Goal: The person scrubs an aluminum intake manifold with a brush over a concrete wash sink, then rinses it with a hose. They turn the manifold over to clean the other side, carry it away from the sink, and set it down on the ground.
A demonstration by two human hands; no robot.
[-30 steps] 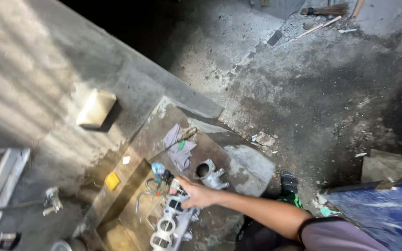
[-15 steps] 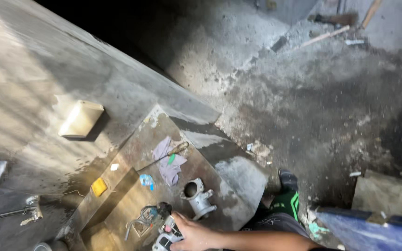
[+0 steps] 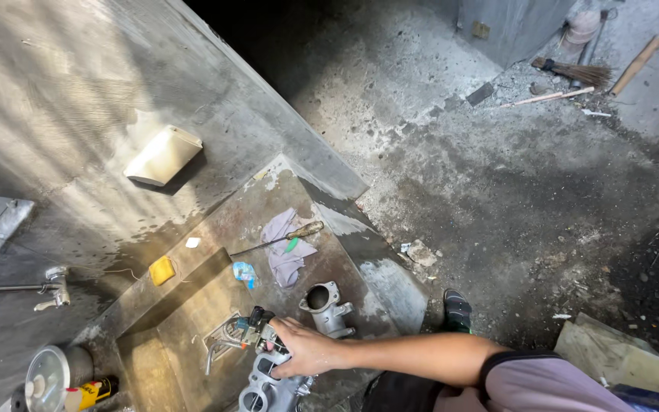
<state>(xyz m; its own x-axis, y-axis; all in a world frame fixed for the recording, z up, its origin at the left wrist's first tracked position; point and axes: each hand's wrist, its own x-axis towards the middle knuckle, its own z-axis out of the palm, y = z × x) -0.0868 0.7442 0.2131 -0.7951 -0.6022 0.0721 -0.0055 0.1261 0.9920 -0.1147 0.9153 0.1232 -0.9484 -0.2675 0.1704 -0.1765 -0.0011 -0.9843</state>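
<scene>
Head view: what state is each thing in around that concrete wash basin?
Right hand: fingers closed on the grey metal engine part.
Pipe elbow: lying free, open end up.
Screwdriver: lying across the purple rag.
Purple rag: crumpled.
Tap: no water seen running.
Basin floor: wet.
Broom: lying on the ground.

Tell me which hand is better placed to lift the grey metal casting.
Right: the right hand is closed on the grey metal casting in the wet basin; the left hand is not in view.
</scene>
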